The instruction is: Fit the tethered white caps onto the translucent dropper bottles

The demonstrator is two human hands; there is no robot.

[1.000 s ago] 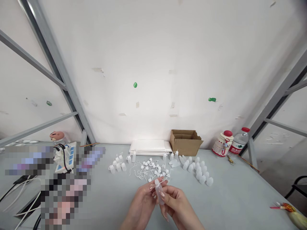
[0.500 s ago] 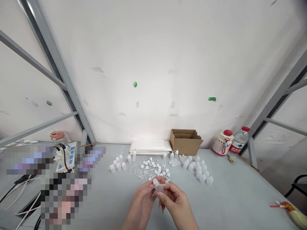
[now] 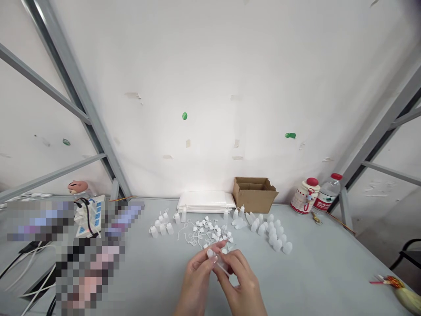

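Note:
A small translucent squeeze bottle (image 3: 222, 264) is held between my hands, tilted, near the front middle of the table. My left hand (image 3: 198, 274) is closed on its upper end, the thumb pressed beside the white top. The fingers of my right hand (image 3: 242, 277) pinch the bottle's lower body and partly hide it. Just beyond my fingertips lies a loose pile of white caps (image 3: 215, 231) with thin cords. Several capped bottles (image 3: 162, 228) stand to the left. On the right are several translucent bottles (image 3: 276, 237) without visible caps.
Behind the caps are a stack of white envelopes or sheets (image 3: 202, 202) and an open cardboard box (image 3: 255, 201). A red-lidded cup (image 3: 305, 197) and a water bottle (image 3: 329, 193) stand at the back right. Cables and a power strip (image 3: 95, 217) occupy the left.
The bottle has turned in my hands and leans more, with its top toward the upper left. My left thumb has moved up to its top; my right fingers have shifted along its body.

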